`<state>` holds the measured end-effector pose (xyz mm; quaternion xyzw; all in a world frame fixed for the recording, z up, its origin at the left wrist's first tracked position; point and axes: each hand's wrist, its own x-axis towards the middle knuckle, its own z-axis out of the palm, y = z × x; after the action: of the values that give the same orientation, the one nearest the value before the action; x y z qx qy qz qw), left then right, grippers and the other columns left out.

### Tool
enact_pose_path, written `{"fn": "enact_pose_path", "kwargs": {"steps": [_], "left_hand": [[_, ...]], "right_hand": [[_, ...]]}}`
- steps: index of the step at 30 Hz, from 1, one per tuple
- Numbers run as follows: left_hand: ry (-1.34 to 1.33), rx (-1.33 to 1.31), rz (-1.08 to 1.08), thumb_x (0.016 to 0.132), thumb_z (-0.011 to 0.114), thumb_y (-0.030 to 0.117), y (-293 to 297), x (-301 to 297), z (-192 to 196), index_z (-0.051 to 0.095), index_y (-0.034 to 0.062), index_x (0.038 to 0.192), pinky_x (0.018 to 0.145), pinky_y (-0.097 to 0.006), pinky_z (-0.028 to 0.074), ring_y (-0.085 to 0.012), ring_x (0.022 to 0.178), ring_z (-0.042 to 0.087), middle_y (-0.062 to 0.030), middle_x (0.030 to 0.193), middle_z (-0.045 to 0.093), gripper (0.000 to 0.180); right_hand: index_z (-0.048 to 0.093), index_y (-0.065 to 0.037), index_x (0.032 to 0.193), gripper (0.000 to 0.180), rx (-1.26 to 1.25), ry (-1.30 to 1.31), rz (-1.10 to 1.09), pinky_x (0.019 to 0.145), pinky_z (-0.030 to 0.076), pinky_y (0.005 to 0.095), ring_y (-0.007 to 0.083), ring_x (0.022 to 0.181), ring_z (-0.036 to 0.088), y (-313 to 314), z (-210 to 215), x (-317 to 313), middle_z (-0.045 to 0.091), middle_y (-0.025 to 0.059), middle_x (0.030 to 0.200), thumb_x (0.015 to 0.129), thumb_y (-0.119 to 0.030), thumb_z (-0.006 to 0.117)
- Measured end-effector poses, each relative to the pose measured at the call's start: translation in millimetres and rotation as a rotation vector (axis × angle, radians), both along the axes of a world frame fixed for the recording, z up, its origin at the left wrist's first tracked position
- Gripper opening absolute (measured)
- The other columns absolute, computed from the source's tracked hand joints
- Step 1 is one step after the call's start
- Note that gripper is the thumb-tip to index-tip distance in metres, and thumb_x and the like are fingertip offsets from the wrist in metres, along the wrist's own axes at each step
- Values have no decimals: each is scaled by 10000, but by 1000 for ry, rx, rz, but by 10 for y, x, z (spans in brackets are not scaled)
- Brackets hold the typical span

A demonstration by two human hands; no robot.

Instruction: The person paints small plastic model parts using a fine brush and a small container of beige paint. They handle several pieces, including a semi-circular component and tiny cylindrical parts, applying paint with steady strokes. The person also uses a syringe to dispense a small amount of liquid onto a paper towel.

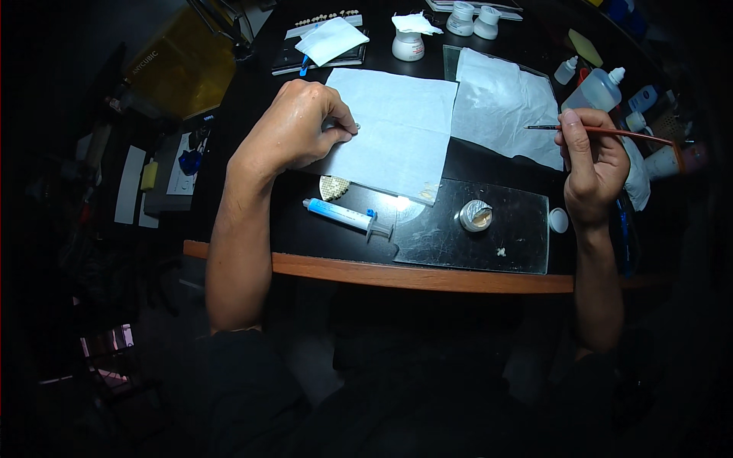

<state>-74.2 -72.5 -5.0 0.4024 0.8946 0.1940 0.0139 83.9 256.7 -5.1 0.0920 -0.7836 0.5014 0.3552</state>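
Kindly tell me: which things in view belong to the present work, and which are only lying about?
Apparently in the work:
brush, in the right hand
tiny item, unclear what, in the left hand
white cloth near it
open jar on the glass plate

Apparently just lying about:
syringe
two white jars side by side
squeeze bottle

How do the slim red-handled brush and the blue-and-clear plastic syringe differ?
The slim red-handled brush is held in the right hand; the blue-and-clear plastic syringe lies on the black tabletop.
The brush is thin, the syringe thicker-barrelled.
The brush has a dark tip; the syringe has a flange near one end.
Both are long and narrow.
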Motion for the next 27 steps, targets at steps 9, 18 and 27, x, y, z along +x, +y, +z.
{"fn": "enact_pose_path", "kwargs": {"steps": [9, 18, 27], "left_hand": [[46, 217, 136, 879, 814, 61, -106, -58, 127, 843, 40, 976, 802, -320, 585, -178, 873, 762, -94, 945, 818, 104], [-135, 532, 279, 923, 792, 72, -285, -474, -186, 835, 57, 1067, 827, -300, 578, -137, 880, 735, -83, 984, 820, 151], [-331, 716, 209, 876, 854, 77, -293, -651, -334, 837, 20, 1035, 803, -276, 570, -122, 845, 710, -85, 978, 811, 169]], "right_hand": [[726, -9, 1017, 127, -28, -5, -54, 688, 467, 225, 76, 742, 609, 81, -56, -31, 690, 31, 844, 1054, -123, 683], [756, 18, 1058, 145, 94, -11, -40, 743, 515, 244, 104, 844, 673, 34, -133, -78, 747, 64, 913, 1051, -104, 679], [751, 12, 1031, 137, 78, 9, -56, 719, 501, 245, 88, 782, 631, 86, -153, -77, 735, 43, 879, 1049, -103, 678]]}}
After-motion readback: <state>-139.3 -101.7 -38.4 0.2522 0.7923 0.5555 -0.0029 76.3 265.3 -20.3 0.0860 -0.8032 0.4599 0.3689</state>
